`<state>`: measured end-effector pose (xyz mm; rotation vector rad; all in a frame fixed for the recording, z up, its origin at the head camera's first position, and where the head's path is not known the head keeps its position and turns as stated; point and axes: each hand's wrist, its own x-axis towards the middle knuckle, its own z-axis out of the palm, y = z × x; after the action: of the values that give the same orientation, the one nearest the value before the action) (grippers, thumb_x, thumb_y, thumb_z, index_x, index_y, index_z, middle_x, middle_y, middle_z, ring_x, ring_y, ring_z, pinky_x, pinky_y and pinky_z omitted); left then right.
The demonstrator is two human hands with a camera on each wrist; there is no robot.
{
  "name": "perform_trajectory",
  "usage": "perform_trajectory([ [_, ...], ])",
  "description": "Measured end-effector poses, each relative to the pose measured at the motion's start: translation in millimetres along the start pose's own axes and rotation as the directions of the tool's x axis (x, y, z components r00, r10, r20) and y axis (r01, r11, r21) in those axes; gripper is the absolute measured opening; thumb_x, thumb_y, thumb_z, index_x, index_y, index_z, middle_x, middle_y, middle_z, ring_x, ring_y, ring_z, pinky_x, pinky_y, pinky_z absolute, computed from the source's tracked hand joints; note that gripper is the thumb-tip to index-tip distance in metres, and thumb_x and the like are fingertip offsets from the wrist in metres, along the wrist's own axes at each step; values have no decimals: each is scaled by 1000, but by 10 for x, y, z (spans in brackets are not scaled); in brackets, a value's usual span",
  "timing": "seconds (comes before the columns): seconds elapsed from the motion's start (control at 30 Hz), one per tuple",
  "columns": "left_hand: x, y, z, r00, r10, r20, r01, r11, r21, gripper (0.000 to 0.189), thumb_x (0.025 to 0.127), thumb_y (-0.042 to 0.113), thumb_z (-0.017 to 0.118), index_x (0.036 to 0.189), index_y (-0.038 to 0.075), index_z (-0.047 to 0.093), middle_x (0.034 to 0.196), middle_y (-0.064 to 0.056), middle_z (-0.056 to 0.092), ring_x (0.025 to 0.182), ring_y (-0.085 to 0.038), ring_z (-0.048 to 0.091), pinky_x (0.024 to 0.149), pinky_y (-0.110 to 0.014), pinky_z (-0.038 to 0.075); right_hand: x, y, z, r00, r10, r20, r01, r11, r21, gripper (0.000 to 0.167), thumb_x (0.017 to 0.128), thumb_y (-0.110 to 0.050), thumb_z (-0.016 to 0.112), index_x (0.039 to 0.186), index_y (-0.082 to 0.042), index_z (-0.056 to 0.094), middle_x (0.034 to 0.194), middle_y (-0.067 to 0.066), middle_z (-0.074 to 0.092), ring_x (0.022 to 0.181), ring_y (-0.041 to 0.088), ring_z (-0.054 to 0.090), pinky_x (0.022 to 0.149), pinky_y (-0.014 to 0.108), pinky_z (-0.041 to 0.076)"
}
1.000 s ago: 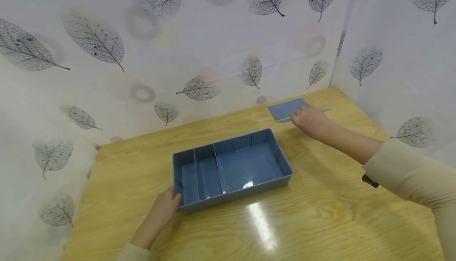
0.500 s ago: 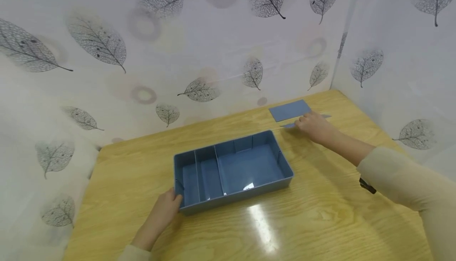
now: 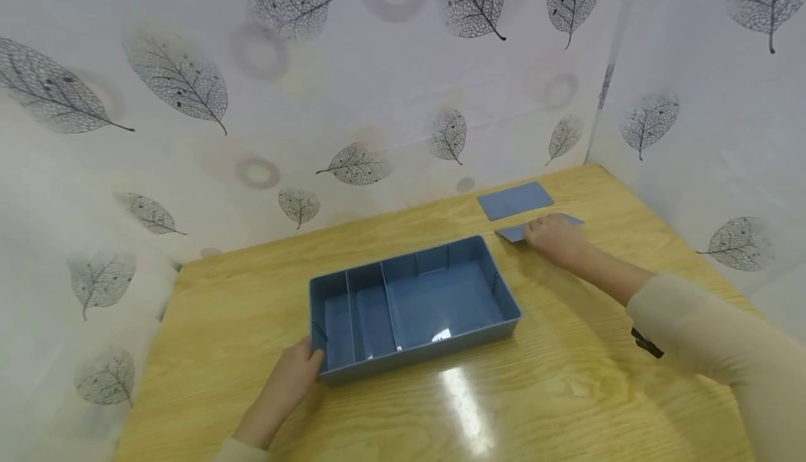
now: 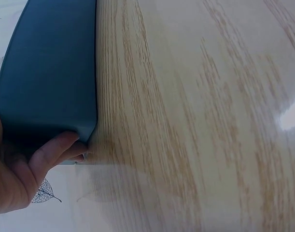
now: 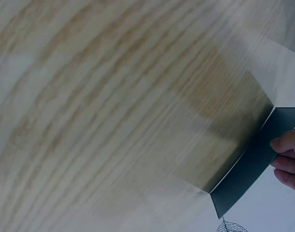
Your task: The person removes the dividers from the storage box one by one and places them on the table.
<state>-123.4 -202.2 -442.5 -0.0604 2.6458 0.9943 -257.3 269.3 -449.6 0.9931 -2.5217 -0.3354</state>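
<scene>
A shallow blue-grey storage box (image 3: 434, 355) with two thin dividers across its left part sits on the wooden table. My left hand (image 3: 294, 372) holds its front left corner, thumb over the rim; in the left wrist view the fingers (image 4: 54, 150) curl against the box's end. Behind the box on the right, my right hand (image 3: 555, 239) pinches a flat blue divider panel (image 3: 513, 232) by its edge. The right wrist view shows this panel (image 5: 246, 162) tilted, thumb on one face and fingers on the other, its lower edge close to the tabletop.
A second flat blue panel (image 3: 515, 200) lies near the table's back edge, just behind the held one. Leaf-patterned white sheeting (image 3: 390, 91) stands along the back and both sides of the wooden table (image 3: 220, 308). Light glares off the tabletop in front of the box.
My right hand has drawn its panel slightly toward me, away from the one lying behind, and the panel now shows more of its face. My left hand stays on the box corner.
</scene>
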Motion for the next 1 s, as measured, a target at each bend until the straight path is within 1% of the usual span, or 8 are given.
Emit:
perform_trajectory([
  [0.13,2,11,-3,1000,14,-2,-14,1000,10,23,92,12,36,88,-3,54,66,-4,50,55,-16,44,49,-29,37,-36,-12,62,1000,10,-6,-10,1000,-2,18,69,13,69,67,0,56,61,11,59,53,21,52,51,32,47],
  [0.33,6,15,-3,1000,7,3,-7,1000,7,24,92,11,36,90,-4,54,68,-6,52,57,-16,46,52,-30,39,-79,-30,126,999,31,-26,-31,1000,6,14,67,13,66,72,1,60,65,13,62,56,23,55,50,34,48],
  [0.53,9,2,6,1000,9,-6,-9,1000,14,26,92,11,37,94,-6,56,69,-5,54,58,-16,48,52,-30,40,-122,-48,209,997,53,-47,-51,997,51,10,72,12,61,76,2,61,68,15,62,59,28,57,45,35,48],
  [0.67,12,1,9,1000,4,-5,-4,1000,21,27,92,12,36,96,-7,56,70,-6,55,59,-16,49,53,-30,41,-150,-45,262,997,70,-35,-67,994,88,9,74,10,60,79,3,62,71,16,63,63,30,59,48,37,50],
  [0.77,13,8,11,1000,-5,1,5,1000,21,28,93,12,36,95,-7,55,70,-6,54,59,-16,48,53,-31,40,-170,-39,289,996,80,-25,-77,992,98,9,75,9,61,81,3,62,73,16,63,65,30,59,49,38,51],
  [0.83,11,13,12,1000,-5,1,5,1000,18,28,93,12,36,95,-7,55,70,-6,53,59,-16,48,52,-31,40,-182,-36,305,996,82,-32,-78,991,105,9,75,10,61,79,3,61,72,16,63,64,30,59,49,38,50],
  [1.0,-4,22,4,1000,-16,4,16,1000,13,26,92,13,35,91,-3,55,67,-5,51,55,-16,44,49,-29,37,-174,-44,306,997,56,-57,-47,988,148,10,73,12,61,79,3,59,71,16,61,63,30,58,50,39,50],
])
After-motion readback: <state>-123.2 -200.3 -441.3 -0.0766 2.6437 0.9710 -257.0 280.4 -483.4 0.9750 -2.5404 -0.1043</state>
